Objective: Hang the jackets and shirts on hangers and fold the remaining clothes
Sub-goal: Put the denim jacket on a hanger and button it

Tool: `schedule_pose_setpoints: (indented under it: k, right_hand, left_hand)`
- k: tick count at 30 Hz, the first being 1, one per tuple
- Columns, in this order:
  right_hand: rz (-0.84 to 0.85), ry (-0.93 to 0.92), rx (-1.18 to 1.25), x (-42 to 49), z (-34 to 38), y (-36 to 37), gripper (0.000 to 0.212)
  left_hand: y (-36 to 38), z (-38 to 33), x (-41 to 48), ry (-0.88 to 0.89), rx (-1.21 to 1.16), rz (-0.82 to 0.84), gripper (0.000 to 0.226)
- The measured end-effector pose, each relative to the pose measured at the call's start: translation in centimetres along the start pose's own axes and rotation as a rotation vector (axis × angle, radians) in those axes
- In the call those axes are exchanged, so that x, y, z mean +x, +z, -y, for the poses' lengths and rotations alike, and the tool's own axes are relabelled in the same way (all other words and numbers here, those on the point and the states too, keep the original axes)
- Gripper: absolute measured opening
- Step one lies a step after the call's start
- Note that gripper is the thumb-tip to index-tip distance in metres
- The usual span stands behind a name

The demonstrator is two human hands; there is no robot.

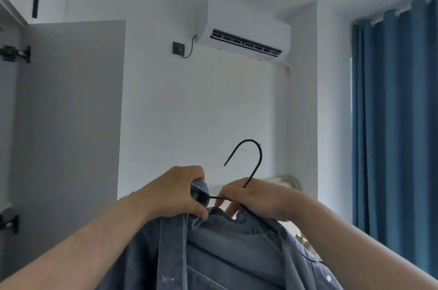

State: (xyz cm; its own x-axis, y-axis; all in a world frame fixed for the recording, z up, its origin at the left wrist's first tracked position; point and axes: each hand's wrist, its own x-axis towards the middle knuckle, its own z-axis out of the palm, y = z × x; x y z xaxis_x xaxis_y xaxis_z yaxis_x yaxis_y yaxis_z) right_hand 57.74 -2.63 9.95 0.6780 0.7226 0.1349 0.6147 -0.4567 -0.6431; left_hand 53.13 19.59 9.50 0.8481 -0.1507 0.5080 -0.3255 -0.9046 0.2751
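Note:
A blue denim jacket [232, 249] hangs in front of me, held up at chest height. My left hand [175, 192] grips its collar and one end of a thin black hanger [254, 161]. My right hand [251, 197] holds the hanger at the base of its hook, with fingers under the jacket's neckline. The hook curves upward above both hands. The hanger's shoulders are hidden inside the jacket.
An open grey wardrobe door [68, 124] stands at the left with hinges on its edge. A white air conditioner [244, 29] is mounted on the wall ahead. Blue curtains [398, 124] hang at the right.

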Motion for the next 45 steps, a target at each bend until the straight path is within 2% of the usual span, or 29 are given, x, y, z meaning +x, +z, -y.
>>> schedule_pose_setpoints:
  k: [3, 6, 12, 17, 20, 22, 24, 28, 30, 33, 36, 38, 40, 41, 43, 45]
  right_hand:
    - [-0.083, -0.033, -0.135, -0.5, 0.1, -0.9, 0.039]
    - [-0.098, -0.046, -0.201, -0.6, 0.2, -1.9, 0.039]
    - [-0.083, -0.032, -0.217, -1.3, -0.6, -4.5, 0.037]
    - [-0.016, -0.013, -0.267, -2.0, 0.1, -5.4, 0.034]
    - [-0.003, 0.005, -0.329, -3.1, 0.5, -6.3, 0.036]
    - [-0.006, 0.061, -0.41, -3.6, 0.6, -6.5, 0.037]
    - [-0.024, 0.119, -0.524, -3.4, 0.2, -6.0, 0.039]
    - [-0.109, 0.128, -0.656, -1.9, -1.2, -3.7, 0.044]
    - [-0.224, 0.116, -0.633, -1.2, -2.2, -3.6, 0.047]
    - [-0.436, 0.128, -0.403, -1.4, -4.4, -4.9, 0.049]
    - [-0.52, 0.145, -0.145, -2.0, -6.1, -5.4, 0.046]
    - [-0.527, 0.139, -0.092, -2.2, -6.5, -5.3, 0.047]
    - [-0.519, 0.134, -0.075, -2.5, -6.5, -5.4, 0.047]
    - [-0.494, 0.139, -0.065, -2.6, -6.4, -5.4, 0.046]
    - [-0.424, 0.156, -0.056, -2.7, -6.1, -5.0, 0.045]
    - [-0.369, 0.163, -0.086, -2.6, -5.6, -4.3, 0.046]
  left_hand:
    - [-1.0, 1.1, -0.6, 0.019, -0.018, 0.134, 0.037]
    - [-1.3, 2.2, -0.6, 0.045, 0.044, 0.087, 0.033]
    - [-1.5, 5.0, 0.1, 0.002, 0.11, -0.27, 0.041]
    - [-1.3, 4.0, 2.5, -0.163, -0.073, -0.496, 0.03]
    - [-1.9, 3.3, 3.5, -0.173, -0.09, -0.455, 0.022]
    - [-2.6, 2.3, 3.8, -0.146, -0.102, -0.399, 0.023]
    - [-3.4, 0.7, 4.2, -0.103, -0.154, -0.416, 0.027]
    - [-4.3, -2.6, 5.3, -0.092, -0.413, -0.482, 0.018]
    - [-4.7, -3.2, 5.6, -0.178, -0.519, -0.444, 0.012]
    - [-5.5, -3.3, 4.2, -0.313, -0.588, -0.276, 0.014]
    - [-5.7, -2.8, 1.7, -0.393, -0.689, 0.068, 0.02]
    - [-4.7, -1.8, 0.6, -0.455, -0.866, 0.285, 0.034]
    - [-3.0, -0.4, 0.1, -0.544, -1.009, 0.317, 0.041]
    - [-2.2, 0.3, -0.2, -0.606, -1.021, 0.303, 0.038]
    - [-0.8, 1.4, -0.7, -0.72, -0.862, 0.245, 0.023]
    - [0.4, 2.0, -0.8, -0.736, -0.542, 0.166, 0.021]
